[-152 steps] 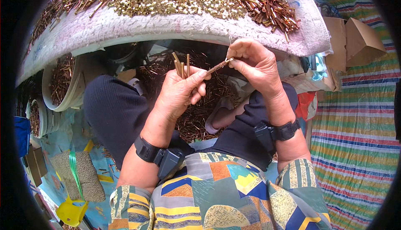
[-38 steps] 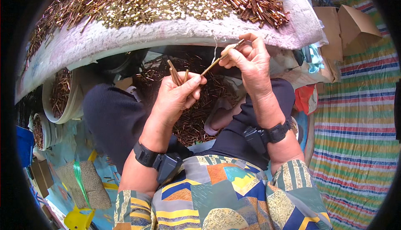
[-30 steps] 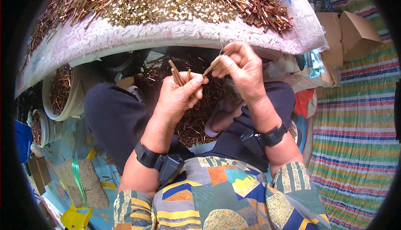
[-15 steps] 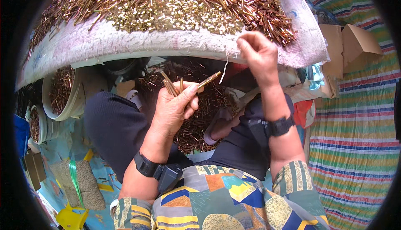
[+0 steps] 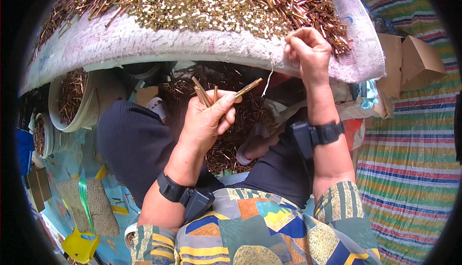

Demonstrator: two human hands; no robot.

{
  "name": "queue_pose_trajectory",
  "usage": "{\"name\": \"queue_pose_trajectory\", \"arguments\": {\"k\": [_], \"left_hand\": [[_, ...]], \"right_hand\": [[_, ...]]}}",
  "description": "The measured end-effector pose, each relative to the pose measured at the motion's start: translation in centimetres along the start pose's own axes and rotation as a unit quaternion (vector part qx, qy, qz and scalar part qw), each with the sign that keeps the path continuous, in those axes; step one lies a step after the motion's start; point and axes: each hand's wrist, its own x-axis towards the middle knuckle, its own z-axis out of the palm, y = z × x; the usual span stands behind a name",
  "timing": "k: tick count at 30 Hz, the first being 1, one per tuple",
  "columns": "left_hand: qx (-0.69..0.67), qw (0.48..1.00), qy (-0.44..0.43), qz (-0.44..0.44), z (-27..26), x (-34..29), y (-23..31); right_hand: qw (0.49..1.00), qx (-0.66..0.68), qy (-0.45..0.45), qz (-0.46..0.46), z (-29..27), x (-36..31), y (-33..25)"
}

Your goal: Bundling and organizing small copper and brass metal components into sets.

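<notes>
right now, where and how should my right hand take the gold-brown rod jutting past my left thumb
Probably pinch the slim gold-brown rod by its free end, coming from the upper right. It slants up and right out of the left hand, which hides its lower end; the right hand is on that side.

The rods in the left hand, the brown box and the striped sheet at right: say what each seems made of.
Rods in the left hand: probably metal, polished and brass- or copper-coloured, judging by bright glints; the alloy can't be told.
Brown box: likely cardboard, matte, with stiff, sharply creased panels.
Striped sheet: perhaps woven plastic, slightly glossy, given its sheen and wrinkles; coated fabric is possible.
</notes>
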Motion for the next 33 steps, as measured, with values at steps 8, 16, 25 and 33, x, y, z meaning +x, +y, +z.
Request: {"name": "queue_pose_trajectory", "arguments": {"k": [8,16,25,33], "left_hand": [[0.006,1.000,-0.029,-0.009,0.7,-0.1,-0.2],[0.021,0.999,-0.047,-0.003,1.5,-0.2,-0.7],[0.048,0.998,-0.052,0.000,1.4,-0.3,-0.7],[0.120,0.990,-0.066,0.022,0.8,-0.6,-0.6]], "right_hand": [[0.988,0.107,-0.077,0.085,1.0,-7.5,-2.4],[0.987,0.075,-0.116,0.082,0.1,-8.8,-2.9],[0.981,-0.010,-0.175,0.079,-0.4,-8.9,-4.1],[0.958,-0.214,-0.191,-0.028,-0.8,-9.0,-2.7]]}}
